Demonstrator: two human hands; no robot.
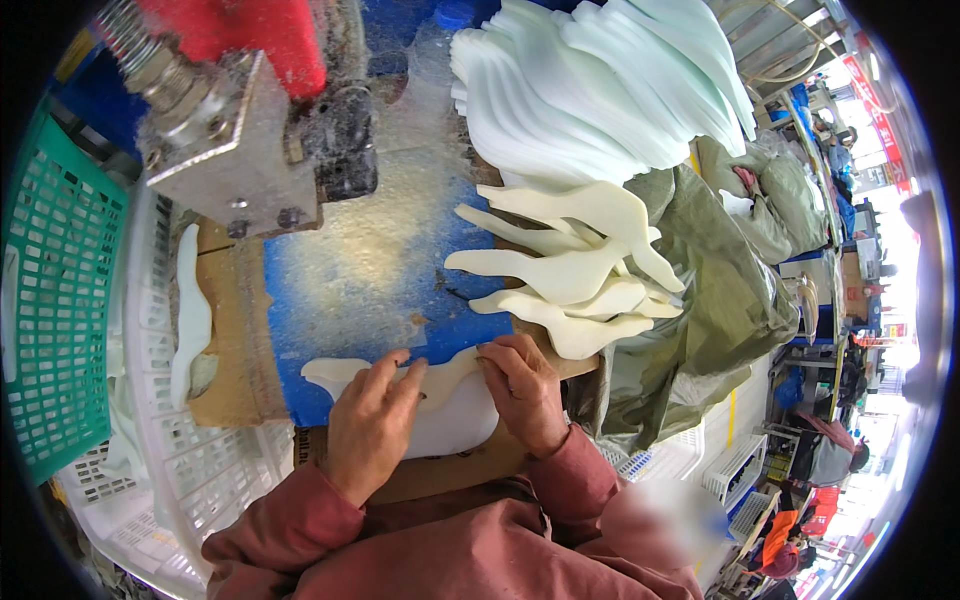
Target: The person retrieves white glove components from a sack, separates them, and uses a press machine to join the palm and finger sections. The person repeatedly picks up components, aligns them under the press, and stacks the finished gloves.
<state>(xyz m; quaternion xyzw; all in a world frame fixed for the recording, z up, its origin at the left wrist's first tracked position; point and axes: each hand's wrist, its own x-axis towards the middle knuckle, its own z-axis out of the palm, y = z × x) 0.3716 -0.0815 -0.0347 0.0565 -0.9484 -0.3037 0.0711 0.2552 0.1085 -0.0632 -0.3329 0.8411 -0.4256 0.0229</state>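
At the near edge of the blue work surface, my left hand (375, 425) lies over a curved, cream-coloured foam piece (448, 374), its fingers bent onto it. My right hand (523, 392) pinches the right end of this piece between thumb and fingers. A white foam piece (455, 425) hangs below the cream one, between my hands; whether the two are joined I cannot tell. Just beyond my right hand lies a loose heap of similar cream foam pieces (580, 270). Behind it rises a large stack of pale mint-white foam pieces (600, 90).
A metal machine head (235, 150) with a red part overhangs the blue surface (300, 300), which is dusted pale. On the left stand a green basket (65, 300) and a white basket (160, 330). Olive plastic sacking (700, 310) covers the right side. Other people work farther right.
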